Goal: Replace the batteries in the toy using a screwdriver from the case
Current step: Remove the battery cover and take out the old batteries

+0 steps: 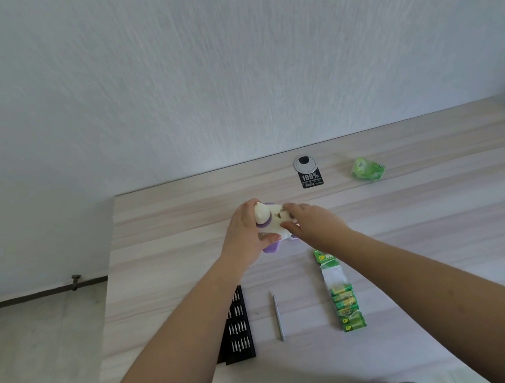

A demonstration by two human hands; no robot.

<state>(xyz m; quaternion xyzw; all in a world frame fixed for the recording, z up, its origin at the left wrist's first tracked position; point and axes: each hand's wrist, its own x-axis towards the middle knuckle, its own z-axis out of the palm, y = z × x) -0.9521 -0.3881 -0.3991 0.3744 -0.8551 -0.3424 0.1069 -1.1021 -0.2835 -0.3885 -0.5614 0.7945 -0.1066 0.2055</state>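
Presently, risk entry: toy [274,222], white and purple, held above the table [444,211]; it may slip or twist if the right hand [312,220] presses hard, since only one hand wraps it. Small parts could drop and roll off.
Position: toy sits within the curled fingers [269,238] of the left hand [244,232], gripped; right fingertips pinch at its open underside.
Screwdriver [277,316] lies nearer, between bit case [237,326] and battery pack [342,297].

Cable grommet [305,163]; crumpled green wrapper [366,169]
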